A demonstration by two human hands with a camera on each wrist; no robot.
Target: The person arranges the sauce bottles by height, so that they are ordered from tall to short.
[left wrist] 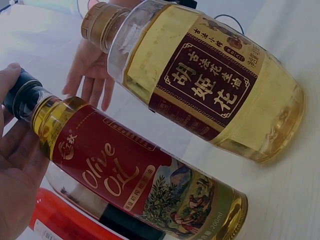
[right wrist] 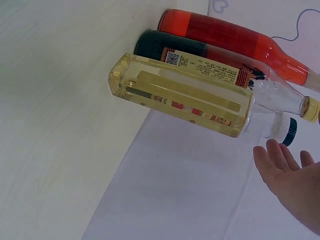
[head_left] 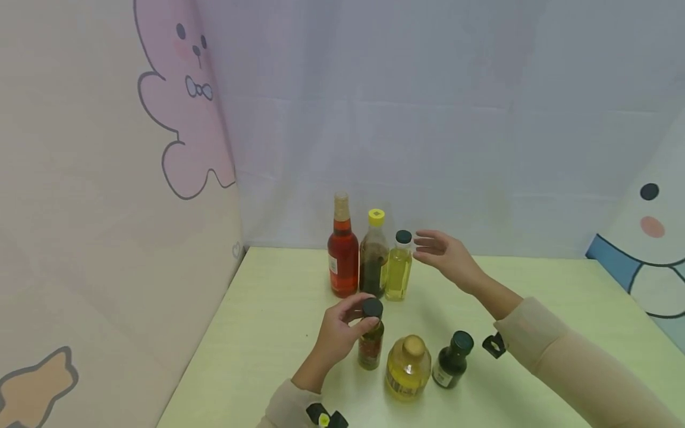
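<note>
My left hand point(head_left: 336, 334) grips a small olive oil bottle point(head_left: 370, 351) by its dark cap, thumb on one side and fingers on the other. In the left wrist view the red label of this olive oil bottle point(left wrist: 120, 170) reads "Olive Oil". My right hand point(head_left: 448, 261) holds nothing, its fingers loosely extended beside the dark cap of a pale-yellow oil bottle point(head_left: 398, 273). The right wrist view shows those fingertips point(right wrist: 274, 150) close to the cap of the square-sided oil bottle point(right wrist: 185, 97).
Left of the pale oil stand a yellow-capped bottle of dark liquid point(head_left: 373, 261) and a tall red bottle point(head_left: 343, 261). Nearer are a round peanut oil bottle point(head_left: 408, 368) and a small dark bottle point(head_left: 451, 362). Cloth walls point(head_left: 374, 119) border the pale table point(head_left: 267, 321).
</note>
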